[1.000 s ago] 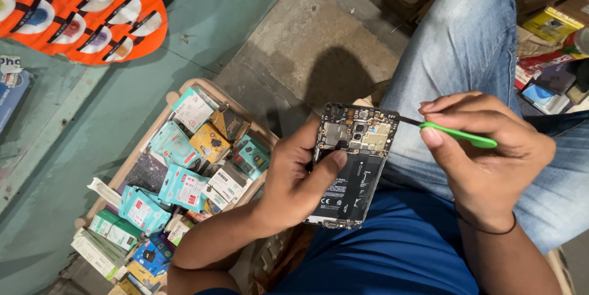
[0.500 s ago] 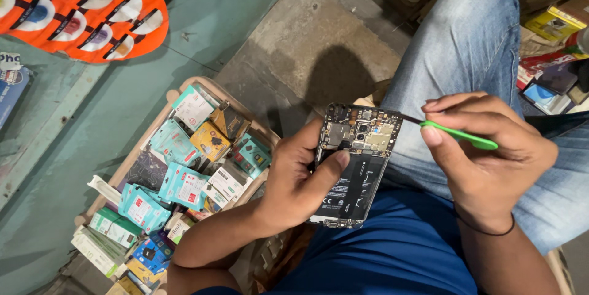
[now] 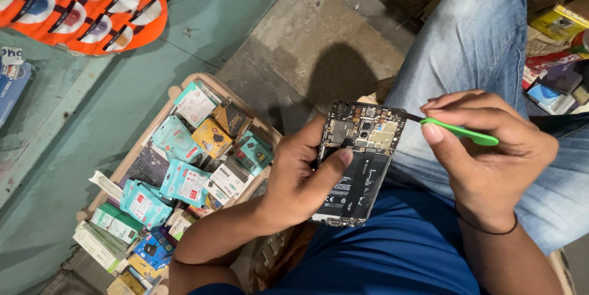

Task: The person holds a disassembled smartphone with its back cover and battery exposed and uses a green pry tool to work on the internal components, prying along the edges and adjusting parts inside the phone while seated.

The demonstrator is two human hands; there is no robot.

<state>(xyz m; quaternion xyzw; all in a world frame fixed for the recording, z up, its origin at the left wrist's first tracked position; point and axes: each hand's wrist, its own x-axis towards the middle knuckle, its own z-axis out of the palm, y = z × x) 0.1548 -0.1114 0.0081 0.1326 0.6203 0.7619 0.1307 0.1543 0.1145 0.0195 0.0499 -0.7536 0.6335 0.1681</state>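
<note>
1. Phone [image 3: 359, 163] with its back cover off, circuit board and black battery showing, sits in the left hand [image 3: 300, 178], tilted, top end pointing away from the body.
2. Left hand is closed around the phone from its left side: thumb lies across the battery face, fingers wrap behind the far edge, palm under the lower half.
3. Right hand [image 3: 491, 160] is just to the right of the phone, apart from its body, fingers curled shut in a pinch on a green tool [image 3: 463, 132].
4. Green tool runs leftward out of the right hand's thumb and forefinger; its dark thin tip touches the phone's upper right corner at the board edge.
5. Phone lies between the two hands, above the blue shirt [image 3: 405, 252] and beside the jeans knee [image 3: 472, 43], which is behind the right hand.
6. Thin black band [image 3: 485, 227] circles the right wrist.
7. Left of the left forearm, a shallow tray [image 3: 202, 83] packed with small teal, orange and white boxes, well apart from the phone.
8. Orange card of round items [image 3: 80, 0] far up-left of the left hand, on the green floor.
9. More coloured packets [image 3: 555, 56] beyond the right hand, at the right edge.
</note>
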